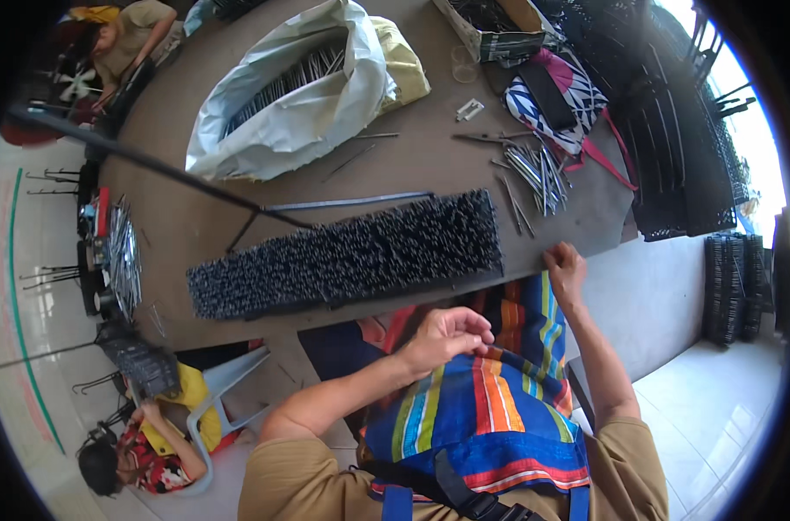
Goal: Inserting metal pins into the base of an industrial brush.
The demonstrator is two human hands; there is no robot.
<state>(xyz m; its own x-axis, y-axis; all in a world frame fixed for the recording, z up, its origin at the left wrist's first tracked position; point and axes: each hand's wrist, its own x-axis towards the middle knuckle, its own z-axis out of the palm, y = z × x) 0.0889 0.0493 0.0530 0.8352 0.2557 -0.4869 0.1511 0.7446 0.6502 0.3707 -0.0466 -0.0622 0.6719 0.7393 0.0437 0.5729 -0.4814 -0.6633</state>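
Two bare hands are in play at the lower middle of the frame. Starting at far left: a bundle of shiny metal rods [123, 252] lies at the table's left end, and a co-worker [143, 443] sits low in the lower left corner. Moving right, a white sack [299, 95] full of thin rods gapes open at upper centre on the brown table [186, 226]. Below it runs the long dark block of packed bristly rods [351, 256], lying along the table's near edge, centre frame. It looks stiff, dense and fairly heavy, the tips likely prickly; best taken hold of from the ends or underneath, I'd judge. Now the left hand [447, 337], hovering over the striped apron [490, 408], fingers curled together as if pinching something small — what, I cannot tell. Further right, the right hand [566, 269] rests at the table edge just beside the block's right end, fingers bent loosely, gripping nothing visible. Loose rods [538, 174] scatter at upper right.
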